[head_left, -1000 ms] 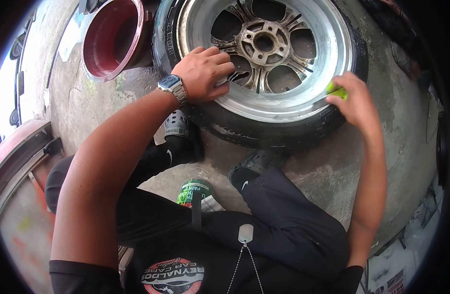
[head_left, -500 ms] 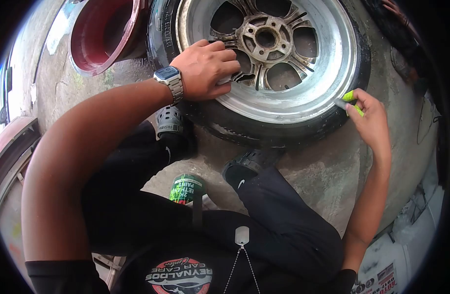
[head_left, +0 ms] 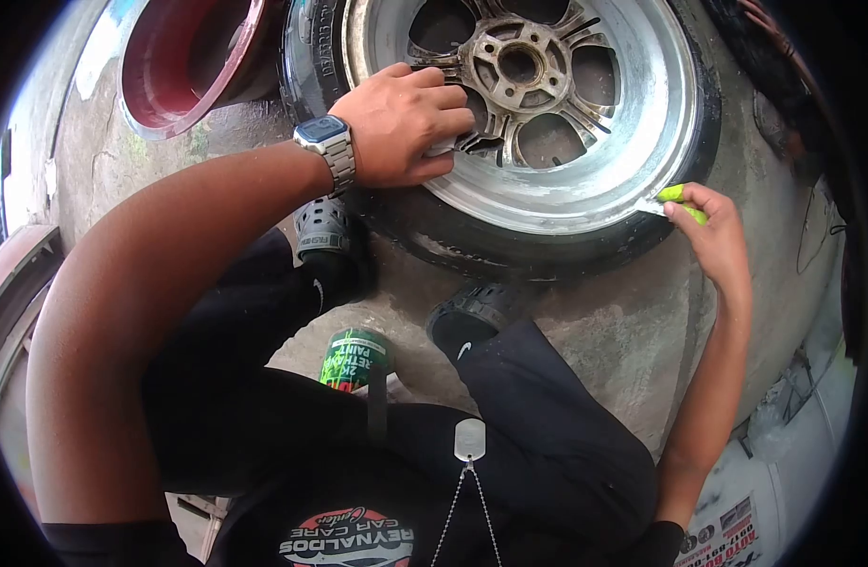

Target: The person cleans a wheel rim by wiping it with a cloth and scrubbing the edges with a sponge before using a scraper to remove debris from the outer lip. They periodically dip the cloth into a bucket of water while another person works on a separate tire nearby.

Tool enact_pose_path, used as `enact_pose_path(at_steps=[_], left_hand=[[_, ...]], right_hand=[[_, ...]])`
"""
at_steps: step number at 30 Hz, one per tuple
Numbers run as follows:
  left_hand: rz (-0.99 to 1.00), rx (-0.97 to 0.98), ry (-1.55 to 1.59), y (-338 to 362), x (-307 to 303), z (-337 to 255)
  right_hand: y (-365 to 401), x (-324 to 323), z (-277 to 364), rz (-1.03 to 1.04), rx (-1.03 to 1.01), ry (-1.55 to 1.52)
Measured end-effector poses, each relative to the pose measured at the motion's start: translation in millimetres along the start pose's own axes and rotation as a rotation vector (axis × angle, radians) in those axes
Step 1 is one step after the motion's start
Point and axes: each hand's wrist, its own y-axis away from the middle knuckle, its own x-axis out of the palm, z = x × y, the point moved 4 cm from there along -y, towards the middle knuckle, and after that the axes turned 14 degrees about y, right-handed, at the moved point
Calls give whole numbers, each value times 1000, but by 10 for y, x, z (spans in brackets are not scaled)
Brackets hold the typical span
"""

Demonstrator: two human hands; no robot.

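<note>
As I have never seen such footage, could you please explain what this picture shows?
The picture comes from a camera worn on a person's head, looking down at their own bare hands. A silver alloy wheel in a black rubber tyre lies on the grey concrete floor. The left hand, with a metal wristwatch, rests on the spokes, gripping a small pale piece. The right hand holds a yellow-green tool against the wheel's edge. A green paint can stands by the legs; a dark red rim lies beyond.

Silver alloy wheel (head_left: pixel 633 132), tyre on — green-handled tool (head_left: pixel 682 196) at lip, grey pad (head_left: pixel 442 147) on spoke.
</note>
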Motion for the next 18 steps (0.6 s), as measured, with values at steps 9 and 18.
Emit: enact_pose_path(at_steps=[9, 18], left_hand=[[15, -16, -2, -20, -5, -24], [15, -33, -13, -20, -13, -22]], right_hand=[[-33, 5, 118, -79, -120, 148], [-84, -75, 122, -88, -168, 137]])
